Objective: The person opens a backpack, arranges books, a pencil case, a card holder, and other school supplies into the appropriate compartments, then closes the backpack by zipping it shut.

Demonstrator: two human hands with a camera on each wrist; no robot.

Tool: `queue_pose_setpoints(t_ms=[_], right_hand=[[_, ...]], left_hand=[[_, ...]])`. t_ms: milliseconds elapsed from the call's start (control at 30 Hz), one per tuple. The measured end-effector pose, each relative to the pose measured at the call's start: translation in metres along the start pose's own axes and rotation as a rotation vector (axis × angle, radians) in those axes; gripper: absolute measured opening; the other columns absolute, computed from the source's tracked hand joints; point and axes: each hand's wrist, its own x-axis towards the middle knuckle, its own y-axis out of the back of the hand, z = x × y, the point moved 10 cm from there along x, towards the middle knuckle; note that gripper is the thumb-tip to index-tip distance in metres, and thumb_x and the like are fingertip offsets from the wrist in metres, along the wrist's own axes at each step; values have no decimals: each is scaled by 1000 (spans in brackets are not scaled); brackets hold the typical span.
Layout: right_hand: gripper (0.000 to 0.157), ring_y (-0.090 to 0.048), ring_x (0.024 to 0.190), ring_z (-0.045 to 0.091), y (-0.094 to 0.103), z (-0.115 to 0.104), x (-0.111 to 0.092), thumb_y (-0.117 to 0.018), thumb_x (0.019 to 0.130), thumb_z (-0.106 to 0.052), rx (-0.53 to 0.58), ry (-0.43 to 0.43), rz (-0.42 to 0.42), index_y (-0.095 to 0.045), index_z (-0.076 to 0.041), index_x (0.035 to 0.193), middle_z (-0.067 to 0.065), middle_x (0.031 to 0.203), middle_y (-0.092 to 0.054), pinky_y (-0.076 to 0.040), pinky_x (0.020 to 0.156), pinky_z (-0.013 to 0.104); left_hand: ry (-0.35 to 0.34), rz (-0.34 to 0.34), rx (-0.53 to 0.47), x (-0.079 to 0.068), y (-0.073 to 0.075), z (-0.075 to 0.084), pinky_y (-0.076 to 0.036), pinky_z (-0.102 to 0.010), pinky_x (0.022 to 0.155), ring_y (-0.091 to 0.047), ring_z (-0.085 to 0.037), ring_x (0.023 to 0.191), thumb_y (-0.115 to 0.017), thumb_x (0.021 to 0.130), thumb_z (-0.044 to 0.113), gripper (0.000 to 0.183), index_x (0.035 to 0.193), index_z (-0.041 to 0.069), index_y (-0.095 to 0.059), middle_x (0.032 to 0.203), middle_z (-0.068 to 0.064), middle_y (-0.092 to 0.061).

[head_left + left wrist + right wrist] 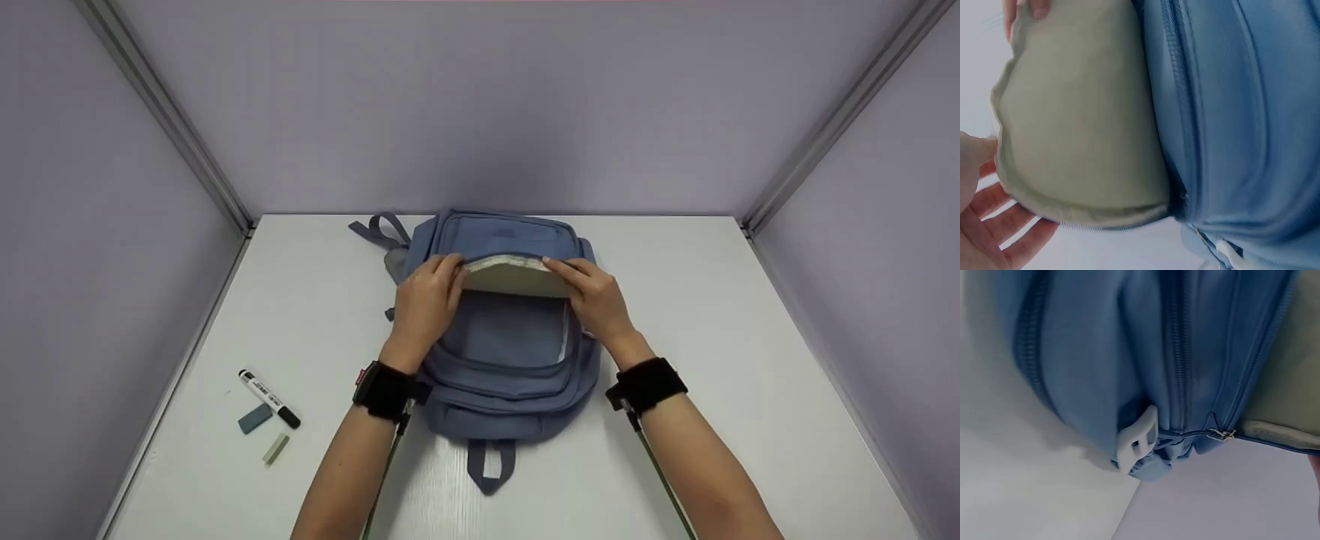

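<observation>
A blue backpack [506,420] lies on the white table with its top loop toward me. Its front compartment is unzipped, and the front flap [517,280] is folded back, showing a pale greenish lining. At the flap's left corner my left hand [424,300] pinches the edge, thumb on the lining side and fingers behind, as the left wrist view shows. My right hand [600,300] pinches the edge near the right corner; only a sliver of a finger [1316,469] shows in the right wrist view. A light grey plastic zipper pull [1139,440] hangs at the backpack's side.
On the table's left lie a black-and-white marker [268,397], a blue-grey block [255,418] and a small pale green block [276,448]. Straps [381,231] stick out at the backpack's far left. Grey walls [480,112] enclose the table at the back and sides.
</observation>
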Motion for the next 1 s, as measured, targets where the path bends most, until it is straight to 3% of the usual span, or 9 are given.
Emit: queue_pose_setpoints(t_ms=[133,267,533,767,1000], right_hand=[[33,-65,83,25,-1,14,9,-62,93,6,27,-77,10,-71,-10,120,12,96,-67,-53,69,38],[32,-66,85,25,-4,28,20,-57,95,7,64,-155,8,-73,-9,117,12,95,-69,-53,72,37],[34,-65,78,26,-2,51,32,-57,92,11,77,-295,-6,-76,-10,112,12,89,-70,-50,69,39],[30,-66,79,26,-1,54,34,-59,93,8,85,-322,0,-76,-9,110,12,89,-71,-52,71,40],[31,-66,78,26,-2,54,32,-58,92,9,89,-323,12,-76,-9,110,13,89,-71,-52,72,40]], left_hand=[[47,45,8,-8,14,-14,-53,-42,75,-64,-29,92,-65,96,22,29,119,3,-65,109,-16,-62],[101,26,71,-18,25,-37,-52,-43,74,-63,-31,93,-68,94,19,32,121,1,-64,112,-19,-59],[304,-37,225,-49,48,-109,-51,-52,66,-62,-41,88,-73,86,11,32,115,-2,-66,106,-24,-60],[616,-126,323,-107,68,-192,-48,-61,71,-57,-50,92,-66,86,3,28,110,-10,-62,103,-33,-57],[916,-373,326,-169,75,-245,-42,-68,79,-49,-59,100,-49,88,4,31,109,-18,-52,105,-42,-49]])
